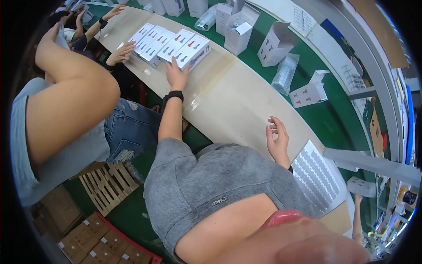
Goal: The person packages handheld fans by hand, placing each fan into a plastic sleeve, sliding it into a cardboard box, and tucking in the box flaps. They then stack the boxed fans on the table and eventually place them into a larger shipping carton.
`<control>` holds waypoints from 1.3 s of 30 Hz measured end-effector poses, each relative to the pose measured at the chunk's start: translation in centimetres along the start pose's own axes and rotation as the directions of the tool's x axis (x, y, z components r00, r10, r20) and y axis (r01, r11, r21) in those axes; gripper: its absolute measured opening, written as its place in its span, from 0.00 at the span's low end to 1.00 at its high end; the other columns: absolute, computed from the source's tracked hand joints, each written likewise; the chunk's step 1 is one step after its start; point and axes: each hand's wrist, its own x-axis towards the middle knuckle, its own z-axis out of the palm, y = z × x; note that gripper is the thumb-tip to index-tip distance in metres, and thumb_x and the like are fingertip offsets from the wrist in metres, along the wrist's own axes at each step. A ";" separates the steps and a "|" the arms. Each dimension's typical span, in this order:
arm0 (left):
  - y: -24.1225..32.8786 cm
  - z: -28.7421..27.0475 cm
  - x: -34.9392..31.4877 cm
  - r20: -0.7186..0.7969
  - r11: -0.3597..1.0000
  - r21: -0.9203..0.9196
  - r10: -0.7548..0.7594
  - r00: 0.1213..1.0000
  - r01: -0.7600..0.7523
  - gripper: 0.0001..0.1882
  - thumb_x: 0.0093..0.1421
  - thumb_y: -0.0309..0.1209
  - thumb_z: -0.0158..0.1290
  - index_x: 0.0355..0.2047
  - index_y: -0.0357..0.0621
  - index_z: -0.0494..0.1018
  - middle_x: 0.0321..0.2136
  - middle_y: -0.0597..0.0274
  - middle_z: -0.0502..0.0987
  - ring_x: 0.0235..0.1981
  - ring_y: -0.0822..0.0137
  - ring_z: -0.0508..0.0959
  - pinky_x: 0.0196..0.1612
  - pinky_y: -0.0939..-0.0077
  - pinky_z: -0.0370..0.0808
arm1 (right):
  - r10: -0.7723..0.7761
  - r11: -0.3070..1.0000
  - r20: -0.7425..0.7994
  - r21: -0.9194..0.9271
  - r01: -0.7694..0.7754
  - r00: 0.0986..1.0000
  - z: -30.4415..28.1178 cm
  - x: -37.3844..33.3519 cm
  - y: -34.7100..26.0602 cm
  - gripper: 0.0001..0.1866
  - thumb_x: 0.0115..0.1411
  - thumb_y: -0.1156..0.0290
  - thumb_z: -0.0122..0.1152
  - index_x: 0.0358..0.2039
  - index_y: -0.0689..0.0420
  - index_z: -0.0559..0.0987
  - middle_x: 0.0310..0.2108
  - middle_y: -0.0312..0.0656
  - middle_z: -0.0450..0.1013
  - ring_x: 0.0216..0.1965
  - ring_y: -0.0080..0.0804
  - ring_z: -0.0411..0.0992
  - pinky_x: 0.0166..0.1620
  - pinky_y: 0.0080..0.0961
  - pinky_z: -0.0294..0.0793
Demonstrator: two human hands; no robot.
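Head view: a pale table (237,105) runs from the upper left toward the lower right, its far edge bordered by a green surface (340,116). A co-worker (72,97), partly in torn denim, is close by on the person's left. At the lower left are brown cartons (88,237) beside a red edging, with a slatted pallet (107,187) near them.

On the upper-left part of the table lie the white boxes (173,42), flat and side by side in a close row, with small dark and orange pictures on their tops. Open boxes (274,50) stand on the green surface, flaps raised, and a clear pouch (285,72) lies among them. Near the table's right end is a label sheet (316,176), covered in rows of small grey marks.

The left hand (177,78), a dark band (174,95) on its wrist, touches the near edge of the row's rightmost box, fingers partly extended; whether it grips that box or only rests against it, I cannot tell. The right hand (278,141) is over the table beside the label sheet, fingers loosely curled and parted from the thumb, holding nothing. Another person's hand (121,53) is at the row's left end.
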 end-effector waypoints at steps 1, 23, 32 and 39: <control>0.9 -0.2 -0.3 0.037 0.992 -0.114 -0.048 0.998 0.052 0.41 0.41 0.47 0.61 0.53 0.39 0.61 0.45 0.44 0.65 0.51 0.45 0.61 0.52 0.54 0.59 | -0.016 1.000 -0.002 0.001 0.016 1.000 -0.1 0.3 -0.4 0.16 0.54 0.80 0.52 0.45 0.61 0.70 0.39 0.43 0.71 0.32 0.26 0.71 0.35 0.20 0.71; 23.6 -12.0 -13.0 0.480 0.395 -0.856 0.846 0.231 0.333 0.49 0.41 0.46 0.63 0.58 0.39 0.50 0.49 0.55 0.65 0.52 0.59 0.64 0.52 0.65 0.61 | -0.269 0.673 0.355 0.735 -0.089 0.895 -4.7 1.1 -1.9 0.45 0.37 0.65 0.72 0.56 0.60 0.60 0.54 0.44 0.59 0.55 0.32 0.59 0.52 0.30 0.64; 24.2 -11.1 -15.9 0.282 0.393 -0.469 0.915 0.287 -0.791 0.40 0.35 0.38 0.63 0.49 0.41 0.59 0.42 0.54 0.67 0.46 0.56 0.67 0.48 0.64 0.60 | -0.141 0.945 0.171 0.316 0.081 0.975 -8.3 0.6 -2.2 0.29 0.52 0.71 0.56 0.56 0.53 0.61 0.54 0.42 0.60 0.54 0.34 0.61 0.49 0.31 0.68; 24.1 -10.2 -14.6 0.266 0.318 -0.441 0.939 0.216 -0.840 0.38 0.33 0.36 0.61 0.48 0.41 0.61 0.38 0.54 0.67 0.40 0.55 0.67 0.43 0.64 0.61 | -0.096 0.972 0.325 0.235 0.018 0.941 -7.0 2.0 -4.0 0.29 0.51 0.72 0.57 0.55 0.54 0.63 0.55 0.43 0.58 0.53 0.36 0.62 0.47 0.33 0.71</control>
